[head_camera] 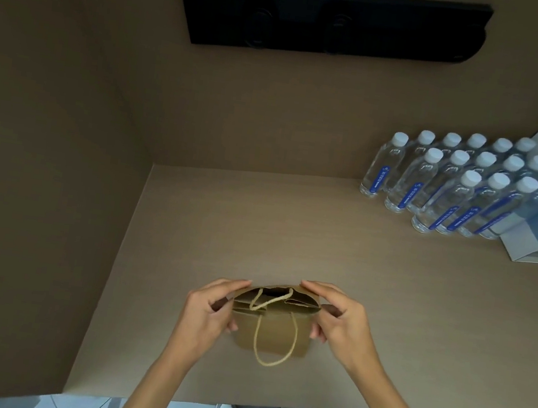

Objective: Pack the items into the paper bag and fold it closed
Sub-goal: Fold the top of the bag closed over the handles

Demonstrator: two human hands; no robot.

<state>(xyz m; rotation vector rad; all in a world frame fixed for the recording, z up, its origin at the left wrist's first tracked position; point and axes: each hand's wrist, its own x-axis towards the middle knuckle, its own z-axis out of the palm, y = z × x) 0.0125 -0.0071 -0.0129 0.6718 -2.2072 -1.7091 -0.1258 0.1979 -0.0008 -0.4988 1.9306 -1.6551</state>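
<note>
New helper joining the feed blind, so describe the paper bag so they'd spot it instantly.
Start at the beige countertop and look to its near edge, centre. The paper bag sits there between the left hand and right hand, which pinch its top corners. It is the only brown item, with twine handles, far from the water bottles.

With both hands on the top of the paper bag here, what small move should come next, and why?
Probably fold the top down toward the person and crease it. The left hand and right hand pinch the two ends of the paper bag mouth, which is already pressed nearly flat, one rope handle hanging down the front. Whether items are inside cannot be seen.
</note>
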